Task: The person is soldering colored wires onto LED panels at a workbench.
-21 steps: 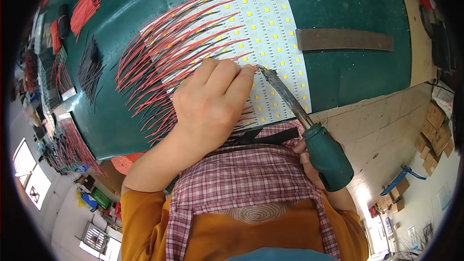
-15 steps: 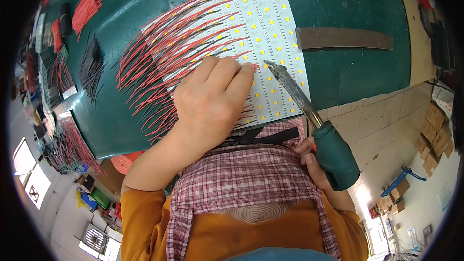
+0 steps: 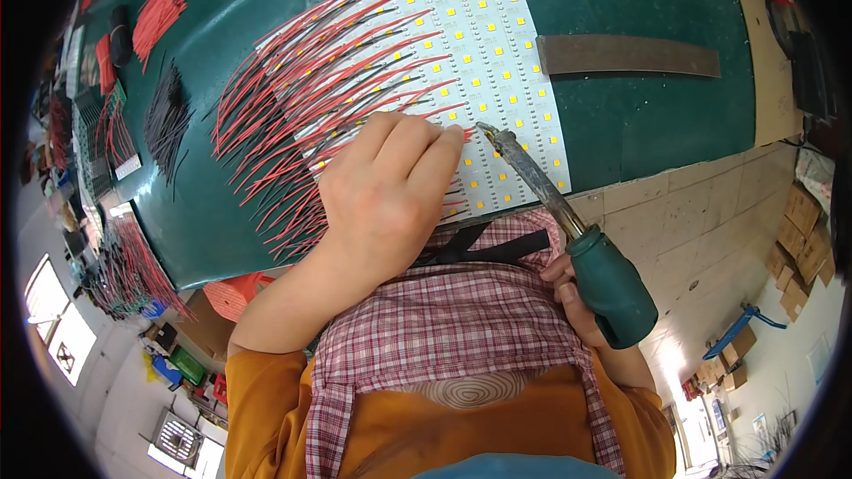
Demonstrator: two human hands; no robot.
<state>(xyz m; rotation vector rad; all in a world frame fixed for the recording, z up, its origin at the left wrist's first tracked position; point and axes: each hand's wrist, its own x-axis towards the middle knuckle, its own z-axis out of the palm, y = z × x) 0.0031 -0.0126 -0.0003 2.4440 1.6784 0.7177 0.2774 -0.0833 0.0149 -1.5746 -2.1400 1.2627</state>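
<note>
My left hand [image 3: 377,186] rests over a white LED circuit board [image 3: 524,155], thumb and fingers pinched on a red wire [image 3: 469,134] whose end shows past the fingertips. In my right hand [image 3: 572,291] is a soldering iron [image 3: 612,284] with a green handle, mostly hiding that hand. Its bent tip is just right of the pinched fingers, at the board's surface; whether it touches the wire cannot be made out. Rows of red and black wires [image 3: 328,62] fan leftward from the board, and yellow LEDs dot it.
A flat brown metal bar [image 3: 630,56] lies at the board's right edge on the green table [image 3: 648,124]. Bundles of loose black wires [image 3: 169,120] and red wires [image 3: 161,13] lie to the left. The table's near edge runs just below the board.
The soldering iron's tip has come left and slightly down, closer to my left fingertips. The board and metal bar appear a little higher in view. My left hand keeps its pinch.
</note>
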